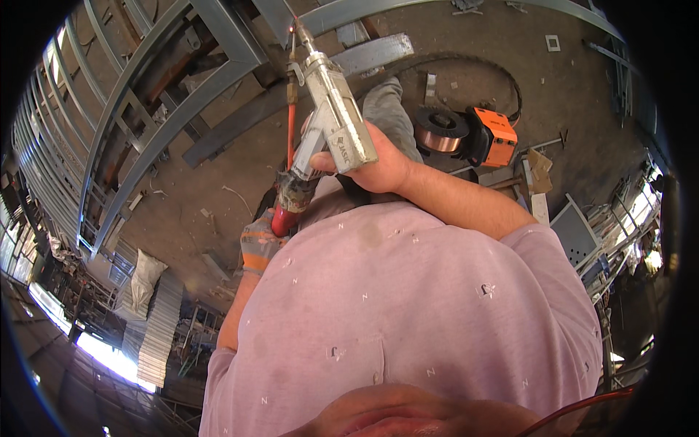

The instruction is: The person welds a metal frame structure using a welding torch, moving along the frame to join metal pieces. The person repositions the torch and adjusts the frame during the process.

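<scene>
A worn silver handheld welding gun (339,109), apparently a laser type and marked JASIC, lies across the front of my body with its nozzle pointing away. My bare right hand (382,164) is wrapped around its grip. My left hand (259,243), in a grey and orange glove, closes around the red sleeve (283,218) at the gun's rear; its fingers are partly hidden. An orange wire-feed tube (291,128) runs alongside to the nozzle. The tip meets a galvanized steel frame (273,19), where a small red glow shows.
Curved steel bars of a gate-like frame (164,136) rise at the left. To the right, an orange wire feeder (494,136) with a copper wire spool (441,131) sits on the floor, its dark cable (480,59) looping behind. A flat steel bar (377,53) lies near my leg.
</scene>
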A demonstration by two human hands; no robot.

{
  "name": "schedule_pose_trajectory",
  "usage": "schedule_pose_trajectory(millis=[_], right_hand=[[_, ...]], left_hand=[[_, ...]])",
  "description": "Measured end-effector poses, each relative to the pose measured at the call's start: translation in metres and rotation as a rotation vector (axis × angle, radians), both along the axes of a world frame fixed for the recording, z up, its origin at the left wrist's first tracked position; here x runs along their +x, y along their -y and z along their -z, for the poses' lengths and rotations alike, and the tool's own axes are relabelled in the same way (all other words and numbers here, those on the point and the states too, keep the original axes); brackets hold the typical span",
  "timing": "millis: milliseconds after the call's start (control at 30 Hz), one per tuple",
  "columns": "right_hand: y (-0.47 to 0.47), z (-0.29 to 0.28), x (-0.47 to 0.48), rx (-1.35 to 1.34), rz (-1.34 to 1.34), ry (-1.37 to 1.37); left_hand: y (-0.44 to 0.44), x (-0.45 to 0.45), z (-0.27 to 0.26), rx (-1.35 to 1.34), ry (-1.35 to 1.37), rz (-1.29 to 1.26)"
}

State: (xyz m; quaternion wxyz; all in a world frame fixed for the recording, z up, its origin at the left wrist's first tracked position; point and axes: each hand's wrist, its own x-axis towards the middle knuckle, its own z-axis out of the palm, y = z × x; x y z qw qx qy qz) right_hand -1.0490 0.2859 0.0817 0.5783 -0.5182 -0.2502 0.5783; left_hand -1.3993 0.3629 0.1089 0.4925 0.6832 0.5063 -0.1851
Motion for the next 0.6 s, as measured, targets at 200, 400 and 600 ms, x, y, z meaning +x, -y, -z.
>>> schedule_pose_trajectory(millis=[200,400,600], right_hand=[[-0.001,-0.002,0.0,0.015,0.014,0.036],[0.001,-0.001,0.0,0.018,-0.01,0.029],[0.002,-0.001,-0.001,-0.015,-0.007,-0.004]], left_hand=[[-0.006,0.016,-0.014,0.125,-0.003,0.221],[-0.002,0.006,-0.007,0.12,0.069,0.193],[0.002,0.006,-0.004,0.195,0.067,0.228]])
